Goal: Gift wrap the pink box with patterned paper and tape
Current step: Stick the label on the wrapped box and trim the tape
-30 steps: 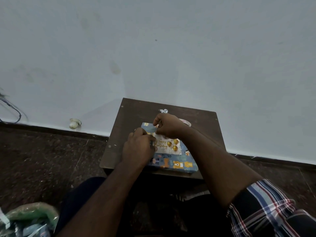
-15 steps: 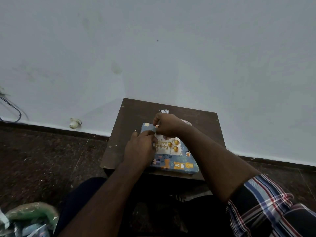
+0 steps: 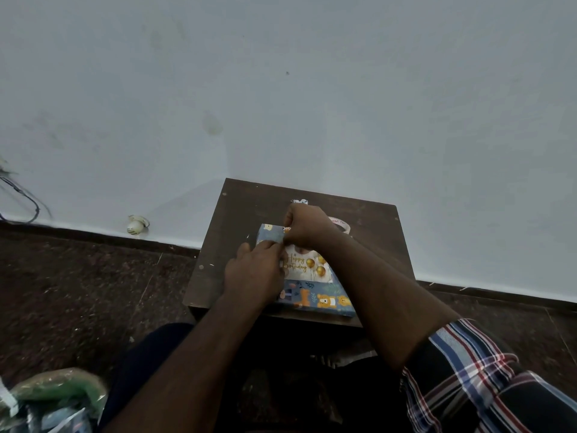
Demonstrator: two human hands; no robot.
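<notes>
Patterned paper (image 3: 315,296) on box, under left hand (image 3: 254,273), right hand (image 3: 304,226)

Tape roll (image 3: 339,224) mostly hidden — behind the right wrist.

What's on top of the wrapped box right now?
Both hands, left and right, rest on the box, and a "Happy Birthday" card lies there. Anything under the hands is hidden.

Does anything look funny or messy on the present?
A little. The blue bear-patterned wrapping paper doesn't cover the whole top: a pale "Happy Birthday" panel with gold balloons shows between the flaps. The left hand and right hand are working at that gap. No tears or spills show.
</notes>
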